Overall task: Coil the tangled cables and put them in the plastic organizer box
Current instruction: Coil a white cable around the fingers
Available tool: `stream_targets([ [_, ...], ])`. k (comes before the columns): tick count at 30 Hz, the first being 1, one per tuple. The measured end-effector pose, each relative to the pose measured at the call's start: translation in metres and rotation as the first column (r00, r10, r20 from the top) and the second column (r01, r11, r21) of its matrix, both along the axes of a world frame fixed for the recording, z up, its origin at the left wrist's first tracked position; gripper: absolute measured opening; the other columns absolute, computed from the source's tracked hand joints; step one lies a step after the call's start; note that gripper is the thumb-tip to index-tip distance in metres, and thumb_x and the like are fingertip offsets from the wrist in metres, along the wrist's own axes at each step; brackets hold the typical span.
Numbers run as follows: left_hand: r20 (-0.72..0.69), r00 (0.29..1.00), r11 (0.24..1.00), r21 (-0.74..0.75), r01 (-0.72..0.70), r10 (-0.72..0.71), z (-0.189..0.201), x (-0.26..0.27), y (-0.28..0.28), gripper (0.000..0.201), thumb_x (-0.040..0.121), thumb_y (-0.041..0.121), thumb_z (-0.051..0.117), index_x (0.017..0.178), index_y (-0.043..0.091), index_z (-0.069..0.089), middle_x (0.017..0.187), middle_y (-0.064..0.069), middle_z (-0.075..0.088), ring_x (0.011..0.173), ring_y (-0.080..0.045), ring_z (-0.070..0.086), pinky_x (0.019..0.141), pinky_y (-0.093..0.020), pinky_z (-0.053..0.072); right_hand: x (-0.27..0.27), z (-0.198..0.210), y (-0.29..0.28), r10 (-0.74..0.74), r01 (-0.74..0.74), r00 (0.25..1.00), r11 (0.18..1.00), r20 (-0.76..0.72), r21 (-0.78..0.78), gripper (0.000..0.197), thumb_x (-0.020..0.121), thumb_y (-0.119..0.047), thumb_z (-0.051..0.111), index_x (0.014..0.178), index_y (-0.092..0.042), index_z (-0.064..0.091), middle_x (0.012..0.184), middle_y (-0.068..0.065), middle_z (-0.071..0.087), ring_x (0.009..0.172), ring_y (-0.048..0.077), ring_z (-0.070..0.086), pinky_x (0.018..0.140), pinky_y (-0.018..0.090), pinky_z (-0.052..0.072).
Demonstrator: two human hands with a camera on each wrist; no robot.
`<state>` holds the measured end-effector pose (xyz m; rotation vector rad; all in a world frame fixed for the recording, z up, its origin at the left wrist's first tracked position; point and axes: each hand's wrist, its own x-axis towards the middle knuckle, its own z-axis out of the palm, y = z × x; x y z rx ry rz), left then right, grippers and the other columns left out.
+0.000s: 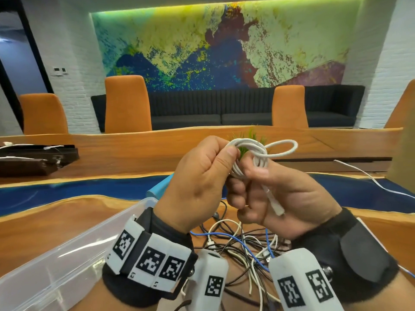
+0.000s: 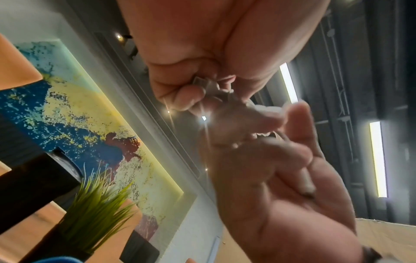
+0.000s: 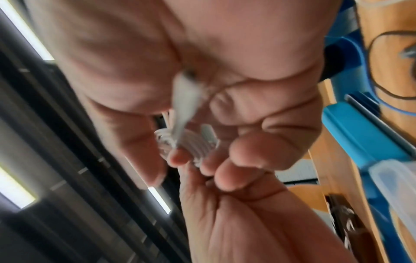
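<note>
Clear box [image 1: 74, 250] on tabletop [image 1: 33, 230] at lower left, inside unclear, white cable coil [image 1: 249, 151] held up btwn both hands, left hand [image 1: 199, 182] pinching coil, right hand [image 1: 289, 194] gripping it w/ plug end across palm, tangled cables [image 1: 244, 245] on tabletop below hands.

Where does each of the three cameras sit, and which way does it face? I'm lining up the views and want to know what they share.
Head: worn on the head, looking forward and down across the table; shows left hand, right hand, both wrist bands.
Left wrist: under the left hand, looking up towards the ceiling; right hand opposite.
Right wrist: under the right hand, looking along it; left hand opposite.
Shared: all three show both hands holding the white cable coil.
</note>
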<state>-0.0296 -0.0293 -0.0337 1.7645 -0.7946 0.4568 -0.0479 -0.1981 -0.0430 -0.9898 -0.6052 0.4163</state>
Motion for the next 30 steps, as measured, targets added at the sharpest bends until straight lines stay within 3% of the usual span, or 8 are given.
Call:
stream_targets([
  [3, -0.088, 0.993, 0.992, -0.103, 0.072, -0.082, -0.002, -0.002, -0.006, 0.030, 0.096, 0.033, 0.045, 0.099, 0.010, 0.064, 0.077, 0.008, 0.064, 0.067, -0.003, 0.056, 0.061, -0.018, 0.044, 0.001, 0.004, -0.006, -0.118, 0.118, 0.993, 0.991, 0.013, -0.064, 0.015, 0.085, -0.032, 0.067, 0.091, -0.018, 0.068, 0.077, 0.007, 0.056, 0.053, 0.011, 0.055, 0.044, 0.020, 0.040],
  [5, -0.166, 0.974, 0.981, -0.147, 0.127, -0.151, -0.003, -0.003, -0.006, 0.031, 0.096, 0.034, 0.045, 0.099, 0.011, 0.066, 0.082, -0.002, 0.064, 0.074, -0.006, 0.056, 0.066, -0.023, 0.046, 0.000, 0.007, -0.009, -0.204, 0.206, 0.978, 0.973, 0.033, -0.102, 0.018, 0.086, -0.031, 0.063, 0.094, -0.016, 0.069, 0.073, 0.010, 0.057, 0.045, 0.010, 0.052, 0.039, 0.019, 0.037],
  [8, -0.214, 0.972, 0.995, -0.011, 0.097, -0.097, -0.003, -0.005, -0.004, 0.035, 0.094, 0.037, 0.042, 0.098, 0.011, 0.064, 0.086, -0.020, 0.059, 0.075, -0.015, 0.050, 0.070, -0.031, 0.044, -0.001, 0.008, -0.009, -0.340, 0.370, 0.928, 0.895, 0.154, -0.249, 0.020, 0.088, -0.032, 0.061, 0.090, -0.014, 0.070, 0.069, 0.013, 0.055, 0.041, 0.011, 0.044, 0.038, 0.021, 0.030],
  [14, 0.168, 0.984, 0.917, 0.378, -0.127, 0.067, -0.004, 0.000, 0.001, 0.043, 0.096, 0.054, 0.038, 0.087, 0.017, 0.058, 0.082, 0.002, 0.059, 0.080, -0.014, 0.056, 0.069, -0.038, 0.046, -0.002, 0.008, -0.007, -0.422, 0.510, 0.860, 0.748, 0.288, -0.426, 0.020, 0.098, -0.021, 0.053, 0.103, -0.007, 0.067, 0.068, 0.012, 0.056, 0.042, 0.012, 0.036, 0.041, 0.023, 0.025],
  [18, -0.005, 0.999, 0.980, 0.190, -0.050, 0.052, 0.001, 0.005, 0.010, 0.042, 0.098, 0.047, 0.047, 0.088, 0.011, 0.065, 0.071, -0.013, 0.064, 0.062, -0.020, 0.060, 0.060, -0.045, 0.050, -0.003, 0.013, -0.013, -0.406, 0.513, 0.856, 0.741, 0.320, -0.433, 0.019, 0.099, -0.017, 0.051, 0.112, -0.010, 0.063, 0.067, 0.014, 0.057, 0.038, 0.011, 0.033, 0.037, 0.022, 0.021],
  [21, -0.160, 0.983, 0.995, 0.052, -0.083, 0.091, 0.007, 0.015, 0.032, 0.041, 0.091, 0.045, 0.049, 0.091, 0.008, 0.068, 0.078, -0.029, 0.060, 0.061, -0.023, 0.052, 0.060, -0.043, 0.048, 0.001, 0.017, -0.033, -0.491, 0.726, 0.685, 0.522, 0.539, -0.448, 0.019, 0.098, -0.012, 0.052, 0.103, -0.018, 0.069, 0.059, 0.006, 0.059, 0.041, 0.015, 0.038, 0.038, 0.022, 0.029],
  [25, -0.152, 0.977, 0.985, 0.103, -0.137, 0.151, 0.008, 0.019, 0.043, 0.034, 0.096, 0.038, 0.052, 0.089, 0.009, 0.068, 0.080, -0.026, 0.063, 0.062, -0.027, 0.055, 0.065, -0.047, 0.053, 0.009, 0.013, -0.055, -0.275, 0.923, 0.383, 0.089, 0.882, -0.374, 0.019, 0.096, -0.024, 0.056, 0.085, -0.031, 0.069, 0.061, -0.007, 0.062, 0.057, 0.008, 0.052, 0.055, 0.027, 0.042],
  [30, -0.079, 0.963, 0.954, 0.179, -0.241, 0.258, 0.004, 0.021, 0.037, 0.020, 0.098, 0.030, 0.056, 0.086, 0.018, 0.068, 0.076, -0.010, 0.068, 0.073, -0.032, 0.064, 0.071, -0.056, 0.054, 0.007, 0.013, -0.054, -0.246, 0.973, 0.219, -0.013, 0.944, -0.229, 0.020, 0.093, -0.033, 0.045, 0.090, -0.030, 0.064, 0.066, -0.010, 0.057, 0.065, 0.011, 0.054, 0.060, 0.034, 0.047],
])
